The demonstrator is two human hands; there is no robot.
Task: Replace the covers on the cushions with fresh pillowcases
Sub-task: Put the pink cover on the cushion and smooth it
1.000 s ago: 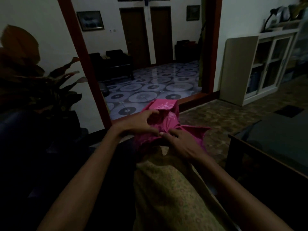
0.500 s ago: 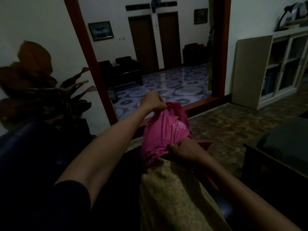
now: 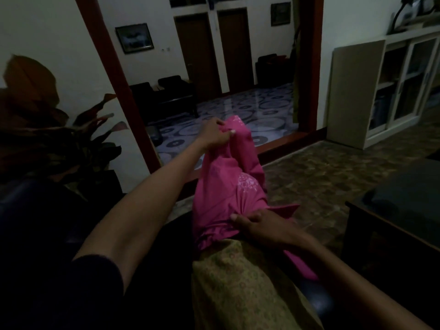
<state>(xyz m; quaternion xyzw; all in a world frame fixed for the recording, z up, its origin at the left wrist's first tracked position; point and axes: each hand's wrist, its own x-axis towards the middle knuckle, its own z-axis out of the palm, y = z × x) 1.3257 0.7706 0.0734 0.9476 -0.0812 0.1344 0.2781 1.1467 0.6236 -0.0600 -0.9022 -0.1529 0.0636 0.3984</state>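
A bright pink pillowcase (image 3: 223, 186) with a pale printed patch is stretched out in front of me. My left hand (image 3: 214, 134) pinches its far upper end and holds it raised. My right hand (image 3: 259, 222) grips the bunched lower part of the pink cloth. That bunched end sits at the top of a cushion (image 3: 240, 289) in a yellow-green patterned cover, which lies lengthwise towards me. How far the pink cloth covers the cushion's end is hidden by the folds.
A dark sofa arm (image 3: 35, 210) and a large-leaved plant (image 3: 47, 139) are on my left. A dark low table (image 3: 400, 217) stands at right, a white glass-door cabinet (image 3: 392, 86) beyond it. A red-framed doorway (image 3: 114, 75) opens onto a patterned floor.
My left hand has lifted the far end of the pink pillowcase up and away, stretching it out. My right hand has stayed gripping the bunched lower part.
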